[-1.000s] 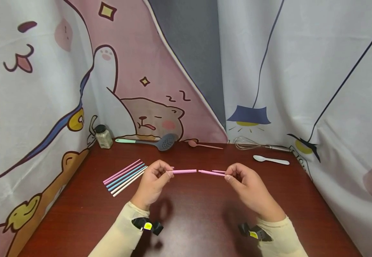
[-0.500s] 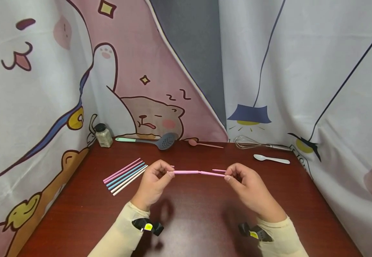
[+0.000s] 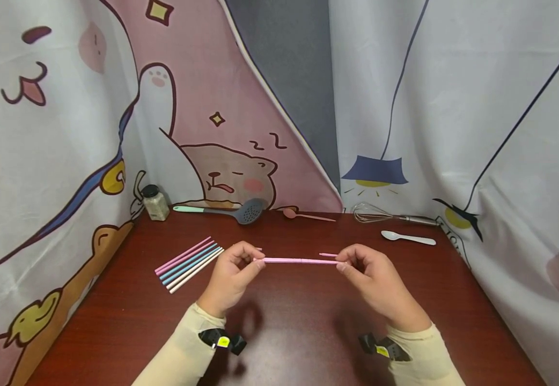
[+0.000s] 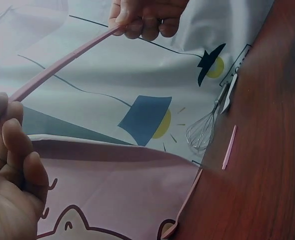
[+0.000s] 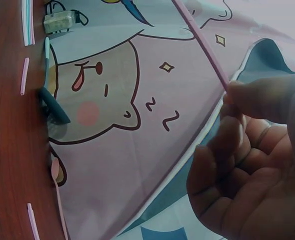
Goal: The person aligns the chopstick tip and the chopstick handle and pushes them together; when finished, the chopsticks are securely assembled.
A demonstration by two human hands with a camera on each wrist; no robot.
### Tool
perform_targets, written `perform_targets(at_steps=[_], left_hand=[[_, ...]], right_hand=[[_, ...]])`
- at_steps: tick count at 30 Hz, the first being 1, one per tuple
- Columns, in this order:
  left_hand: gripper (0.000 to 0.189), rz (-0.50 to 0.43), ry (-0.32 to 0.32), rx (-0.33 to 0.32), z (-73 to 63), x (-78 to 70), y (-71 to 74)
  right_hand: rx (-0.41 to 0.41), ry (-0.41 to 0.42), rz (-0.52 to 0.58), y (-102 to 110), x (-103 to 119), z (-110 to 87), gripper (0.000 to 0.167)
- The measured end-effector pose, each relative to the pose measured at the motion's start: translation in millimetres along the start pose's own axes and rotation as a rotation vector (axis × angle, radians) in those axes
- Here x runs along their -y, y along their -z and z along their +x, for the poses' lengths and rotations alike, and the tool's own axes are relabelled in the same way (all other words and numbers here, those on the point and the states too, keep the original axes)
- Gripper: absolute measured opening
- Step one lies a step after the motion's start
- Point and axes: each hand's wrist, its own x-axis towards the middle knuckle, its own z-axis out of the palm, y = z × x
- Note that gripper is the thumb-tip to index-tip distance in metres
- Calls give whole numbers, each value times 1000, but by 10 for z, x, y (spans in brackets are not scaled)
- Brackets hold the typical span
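Observation:
A thin pink chopstick (image 3: 301, 261) made of two pieces spans the gap between my hands, its pieces lined up end to end with a faint seam near the middle. My left hand (image 3: 233, 273) pinches its left end between thumb and fingers. At the other end, my right hand (image 3: 376, 281) pinches the stick the same way. In the left wrist view the chopstick (image 4: 67, 62) runs straight from hand to hand. Behind the right hand lies a loose pink piece (image 4: 229, 147) on the table. Another short pink piece (image 5: 24, 75) lies behind the left hand, mostly hidden in the head view.
Pink, blue and white chopsticks (image 3: 189, 266) lie side by side at the left. Along the back are a lidded jar (image 3: 155, 203), a slotted turner (image 3: 249, 212), a pink spoon (image 3: 290, 214) and a whisk (image 3: 373, 214). A white spoon (image 3: 407, 238) lies right. Printed curtains surround the table (image 3: 299, 332).
A second ago the two pink pieces were apart with a small gap. Their ends then met at a slight angle, and now they form one straight line. Both hands have barely moved.

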Motion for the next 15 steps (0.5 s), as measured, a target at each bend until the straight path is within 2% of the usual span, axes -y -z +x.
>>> perform_targets(at_steps=[8,15], left_hand=[[18,-143,32,11,-7,-21,-5],[10,-215,42,0,-24,-57,-25]], right_hand=[[-47,28,45,-24,16,-1,9],[-86,45,56,-30,-5,-1,12]])
